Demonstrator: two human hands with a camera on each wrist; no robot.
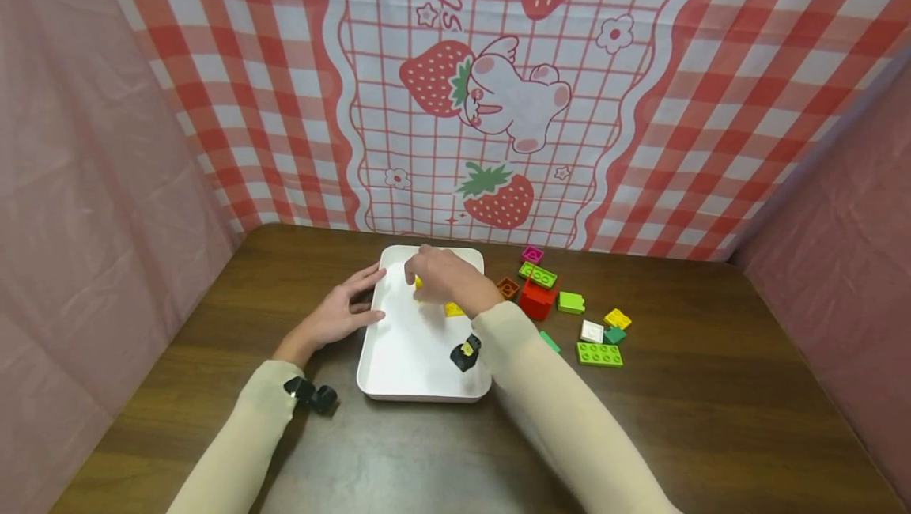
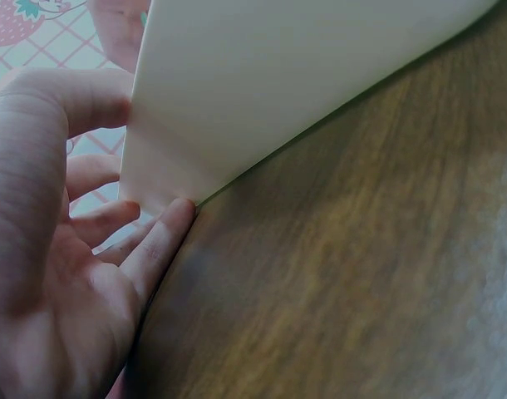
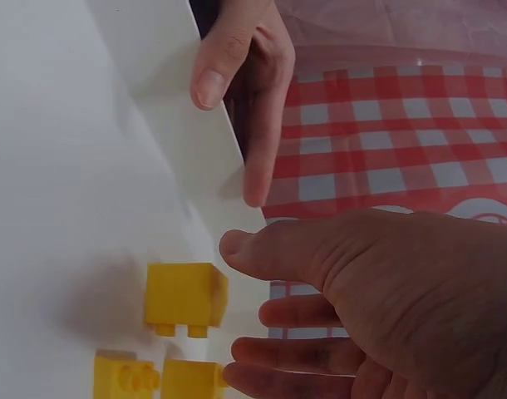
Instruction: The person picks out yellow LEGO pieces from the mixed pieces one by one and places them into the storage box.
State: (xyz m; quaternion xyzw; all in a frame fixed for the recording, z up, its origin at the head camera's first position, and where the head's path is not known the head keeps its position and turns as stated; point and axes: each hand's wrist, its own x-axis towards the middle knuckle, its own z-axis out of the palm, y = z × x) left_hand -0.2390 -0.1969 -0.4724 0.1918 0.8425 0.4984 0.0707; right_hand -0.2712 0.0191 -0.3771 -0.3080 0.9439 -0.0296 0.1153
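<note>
A white tray [image 1: 409, 356] lies on the wooden table. At its left side is my left hand [image 1: 334, 315], its spread fingers and thumb touching the rim; in the left wrist view the fingertips meet the outer wall [image 2: 262, 91]. My right hand [image 1: 447, 275] reaches over the tray's far part. In the right wrist view its thumb and fingers are apart, with the thumb tip close beside a yellow brick [image 3: 183, 295] that stands on its side, studs outward. Two more yellow bricks, one with studs showing [image 3: 125, 378] and one plain-faced [image 3: 191, 380], sit near the fingertips.
Right of the tray lie loose bricks: red [image 1: 537, 299], several green, including a long light-green one [image 1: 599, 354], white [image 1: 592, 331], yellow [image 1: 618, 319], brown [image 1: 507, 288] and magenta [image 1: 532, 255]. A checked strawberry cloth [image 1: 285, 103] hangs behind the table.
</note>
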